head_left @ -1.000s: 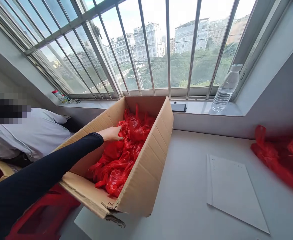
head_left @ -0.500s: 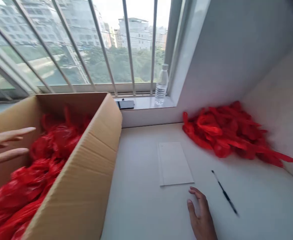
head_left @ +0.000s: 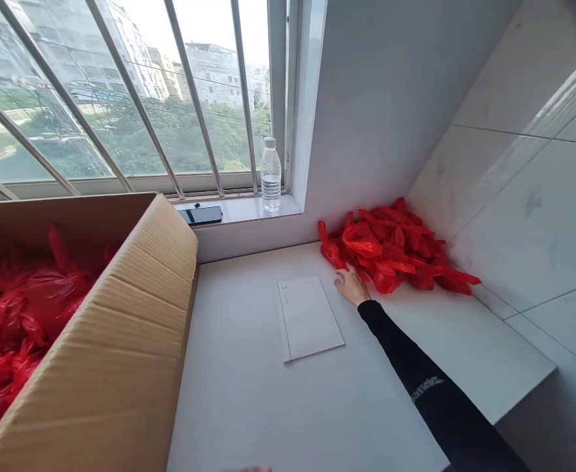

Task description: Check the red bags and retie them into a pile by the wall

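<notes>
My right hand (head_left: 350,286) reaches across the white counter (head_left: 268,393) in a black sleeve. Its fingertips touch the near edge of a pile of red plastic bags (head_left: 396,249) in the corner by the tiled wall. The fingers are loosely spread with the thumb apart, and nothing is in them. A white sheet of paper (head_left: 308,316) lies just left of the hand. A large open cardboard box (head_left: 135,308) full of red plastic bags (head_left: 17,314) stands at the left. My left hand is out of view.
On the window sill stand a clear water bottle (head_left: 270,176) and a dark phone (head_left: 202,214), behind them a barred window. The counter ends at a front right edge (head_left: 523,393). The tiled wall (head_left: 523,196) closes the right side.
The view has swung right, away from the box. My left hand has left the box and the view. My right hand moved from the counter's front up to the red bag pile.
</notes>
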### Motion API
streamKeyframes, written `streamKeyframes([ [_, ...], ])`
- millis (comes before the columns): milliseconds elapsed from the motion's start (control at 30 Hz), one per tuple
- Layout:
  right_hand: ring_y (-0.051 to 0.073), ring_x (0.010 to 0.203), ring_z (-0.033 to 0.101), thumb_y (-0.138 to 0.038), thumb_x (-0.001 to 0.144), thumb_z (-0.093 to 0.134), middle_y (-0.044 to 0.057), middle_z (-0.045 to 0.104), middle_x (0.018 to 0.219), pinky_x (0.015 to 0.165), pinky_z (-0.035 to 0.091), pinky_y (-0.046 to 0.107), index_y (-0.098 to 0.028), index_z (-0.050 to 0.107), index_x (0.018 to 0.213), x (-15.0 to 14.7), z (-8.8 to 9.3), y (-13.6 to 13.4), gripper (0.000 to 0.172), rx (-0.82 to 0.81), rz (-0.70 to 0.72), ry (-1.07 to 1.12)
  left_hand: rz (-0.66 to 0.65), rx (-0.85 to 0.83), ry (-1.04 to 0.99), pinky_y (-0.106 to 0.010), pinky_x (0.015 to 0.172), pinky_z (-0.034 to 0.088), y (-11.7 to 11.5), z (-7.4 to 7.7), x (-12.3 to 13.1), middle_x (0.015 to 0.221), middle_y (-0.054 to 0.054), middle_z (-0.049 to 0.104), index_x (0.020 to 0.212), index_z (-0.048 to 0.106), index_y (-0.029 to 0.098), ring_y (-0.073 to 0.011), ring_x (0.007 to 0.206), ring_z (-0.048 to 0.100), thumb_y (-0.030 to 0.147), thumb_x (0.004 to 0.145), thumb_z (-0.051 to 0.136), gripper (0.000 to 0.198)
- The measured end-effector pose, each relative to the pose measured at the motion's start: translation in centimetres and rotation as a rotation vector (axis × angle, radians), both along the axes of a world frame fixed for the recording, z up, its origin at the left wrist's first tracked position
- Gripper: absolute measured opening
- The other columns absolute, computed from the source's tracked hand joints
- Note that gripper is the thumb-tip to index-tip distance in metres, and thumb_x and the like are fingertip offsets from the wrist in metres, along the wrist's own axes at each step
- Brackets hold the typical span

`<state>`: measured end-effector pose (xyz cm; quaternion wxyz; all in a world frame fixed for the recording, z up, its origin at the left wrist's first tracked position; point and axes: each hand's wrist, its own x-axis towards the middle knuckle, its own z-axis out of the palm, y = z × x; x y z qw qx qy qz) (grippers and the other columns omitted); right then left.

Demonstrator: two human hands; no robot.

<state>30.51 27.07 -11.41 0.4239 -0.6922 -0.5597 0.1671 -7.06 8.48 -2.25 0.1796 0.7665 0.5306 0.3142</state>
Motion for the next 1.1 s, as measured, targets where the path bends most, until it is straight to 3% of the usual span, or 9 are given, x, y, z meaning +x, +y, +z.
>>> streamKeyframes([
  [133,0.019,0.09,0.067,-0.036,0.097,0.066,0.006,0.067,0.106,0.082,0.058,0.04,-0.015,0.065,0.109,0.7,1.3,-0.4,0.024,-0.053,0.051,0.08,0.004,-0.302,-0.107,-0.026,0.071,0.062,-2.3,-1.3,0.4,0.088,-0.001,0.079,0.118,0.073,0.037,-0.0156,0.078,0.075,0.05,0.101,0.052,0.03],
  [267,0.018,0.091,0.065,-0.045,0.098,0.061,0.007,0.063,0.112,0.087,0.057,0.038,-0.017,0.052,0.129,0.1,4.2,-5.9,0.042,0.02,0.122,0.186,0.064,-0.608,-0.301,-0.031,0.086,0.059,-1.7,-1.8,1.3,0.094,-0.002,0.077,0.122,0.069,0.03,-0.0201,0.092,0.073,0.059,0.098,0.049,0.043],
  [333,0.018,0.091,0.064,-0.049,0.097,0.062,0.004,0.063,0.107,0.087,0.057,0.035,-0.022,0.05,0.134,-0.9,6.0,-9.6,0.047,0.003,0.207,0.23,0.109,-0.581,-0.286,-0.031,0.077,0.058,-1.3,-1.5,2.0,0.105,-0.005,0.075,0.125,0.068,0.029,-0.0222,0.097,0.07,0.062,0.097,0.05,0.047],
  [467,0.018,0.093,0.064,-0.04,0.1,0.059,0.002,0.065,0.104,0.087,0.053,0.033,-0.029,0.064,0.117,-4.0,8.5,-16.0,0.021,-0.146,0.536,0.243,0.12,-0.453,-0.243,-0.03,0.065,0.054,-0.7,-1.1,3.9,0.14,-0.008,0.061,0.138,0.059,0.033,-0.025,0.113,0.064,0.056,0.101,0.045,0.046],
  [567,0.017,0.092,0.061,-0.03,0.103,0.054,0.001,0.063,0.102,0.085,0.051,0.033,-0.029,0.065,0.113,-5.8,8.3,-18.6,0.015,-0.143,0.717,0.227,-0.037,-0.337,-0.153,-0.043,0.1,0.051,-0.1,-2.1,5.2,0.153,-0.006,0.049,0.148,0.049,0.036,-0.0277,0.137,0.047,0.042,0.104,0.047,0.045],
  [633,0.017,0.093,0.06,-0.026,0.103,0.052,0.001,0.063,0.101,0.086,0.05,0.034,-0.029,0.065,0.111,-6.4,7.6,-19.5,0.015,-0.129,0.757,0.217,-0.161,-0.323,-0.094,-0.05,0.111,0.042,0.1,-3.2,5.7,0.145,-0.007,0.056,0.145,0.053,0.033,-0.028,0.137,0.045,0.031,0.102,0.05,0.043],
  [767,0.018,0.086,0.06,-0.031,0.102,0.055,0.001,0.064,0.1,0.08,0.049,0.034,-0.028,0.063,0.11,-6.5,6.4,-20.3,0.012,-0.251,0.689,0.163,-0.211,-0.404,-0.087,-0.046,0.092,0.05,-0.4,-4.6,6.4,0.103,-0.005,0.068,0.106,0.065,0.023,-0.0246,0.101,0.06,0.016,0.095,0.052,0.018],
  [867,0.017,0.076,0.057,-0.039,0.098,0.062,-0.001,0.066,0.097,0.069,0.045,0.032,-0.028,0.06,0.114,-6.7,6.0,-20.4,0.019,-0.44,0.672,0.119,-0.183,-0.437,-0.11,-0.042,0.085,0.05,-1.2,-4.3,6.9,0.102,-0.006,0.065,0.098,0.058,0.022,-0.0236,0.098,0.06,0.008,0.09,0.051,0.017],
  [1100,0.016,0.083,0.059,-0.031,0.099,0.058,-0.002,0.066,0.097,0.065,0.041,0.029,-0.027,0.063,0.098,-7.1,5.5,-21.1,0.005,-0.384,0.623,0.079,-0.139,-0.481,-0.189,-0.037,0.08,0.048,-1.9,-3.5,7.5,0.093,-0.002,0.065,0.094,0.06,0.025,-0.0207,0.088,0.06,0.039,0.101,0.053,0.018],
])
